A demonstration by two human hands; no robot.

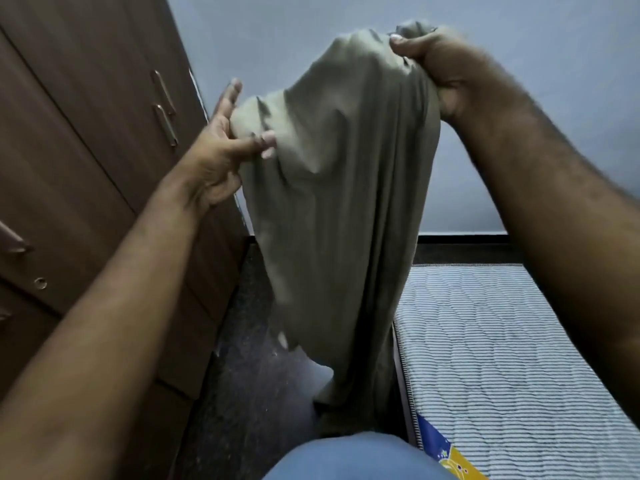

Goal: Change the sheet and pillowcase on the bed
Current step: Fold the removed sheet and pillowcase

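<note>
An olive-green sheet (339,209) hangs in front of me, bunched at the top and trailing down to the dark floor. My right hand (433,64) grips its top in a fist, raised high at the upper right. My left hand (225,140) pinches a fold of the sheet's left edge between thumb and fingers, with the other fingers stretched upward. The bare mattress (502,348), striped and quilted in white and grey with a blue and yellow label at its near corner, lies at the lower right. No pillow or pillowcase is visible.
A brown wooden wardrobe (86,150) with metal handles stands close on the left. A strip of dark speckled floor (249,375) runs between wardrobe and mattress. A pale blue-grey wall (519,46) is behind. My blue-clad knee (356,459) shows at the bottom.
</note>
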